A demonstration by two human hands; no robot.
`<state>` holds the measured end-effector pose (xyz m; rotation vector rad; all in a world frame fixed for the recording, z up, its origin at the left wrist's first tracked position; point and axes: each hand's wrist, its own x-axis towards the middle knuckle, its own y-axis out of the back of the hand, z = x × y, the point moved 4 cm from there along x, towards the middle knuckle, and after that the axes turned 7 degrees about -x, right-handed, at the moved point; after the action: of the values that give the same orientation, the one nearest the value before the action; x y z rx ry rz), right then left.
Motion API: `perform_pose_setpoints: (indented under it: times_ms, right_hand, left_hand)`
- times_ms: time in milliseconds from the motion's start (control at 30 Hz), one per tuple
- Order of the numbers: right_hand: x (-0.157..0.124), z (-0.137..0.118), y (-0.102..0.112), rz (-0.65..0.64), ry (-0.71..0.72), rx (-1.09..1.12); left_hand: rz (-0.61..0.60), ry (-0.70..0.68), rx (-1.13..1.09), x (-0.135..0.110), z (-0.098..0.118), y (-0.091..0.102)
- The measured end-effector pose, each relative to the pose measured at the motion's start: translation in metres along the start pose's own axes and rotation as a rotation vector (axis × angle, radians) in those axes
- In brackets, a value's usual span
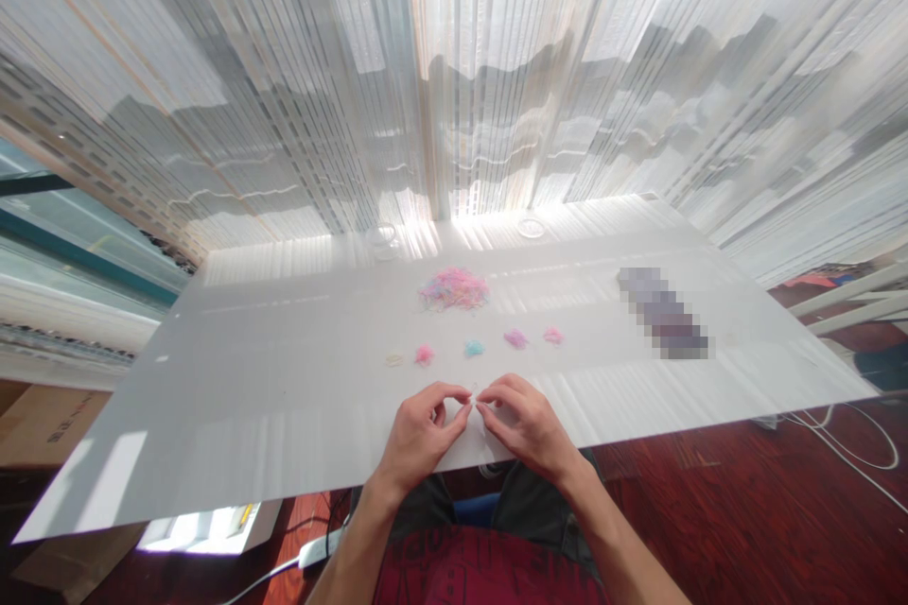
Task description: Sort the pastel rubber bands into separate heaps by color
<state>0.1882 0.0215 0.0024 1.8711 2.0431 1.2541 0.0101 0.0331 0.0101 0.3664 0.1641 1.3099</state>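
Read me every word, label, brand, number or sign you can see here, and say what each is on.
Nothing reads clearly enough to quote.
Brown cardboard box at the left edge: dark printed characters, too small and blurred.
Dark red cloth shirt at the bottom: large dark letters, upside down and creased, no whole word legible.
Pixelated grey-purple oblong thing on the white rectangular table: nothing readable.
Multicoloured pile of thin bands: no lettering visible.
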Motion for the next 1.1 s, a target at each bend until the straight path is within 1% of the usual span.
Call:
perform_pose_setpoints:
  times_ms: [433,600,800,1100]
  right_hand:
    - [0.0,0.0,-0.0006,-0.015,-0.005,-0.006]
    - [0.0006,-0.0006,0.0003,-0.019,-0.014,0.006]
    - [0.001,-0.0015,0.001,-0.001,0.002,0.012]
    - [0.0008,-0.0006,0.0005,0.016,0.003,0.007]
  left_hand:
    - [0.014,-0.02,0.001,0.0009,-0.0006,0.0031]
    - [0.008,-0.025,-0.009,0.0012,0.0016,0.0015]
    - [-0.004,-0.028,-0.014,0.0005,0.003,-0.0028]
    - [-0.011,-0.008,-0.017,0.002,-0.0006,-0.0023]
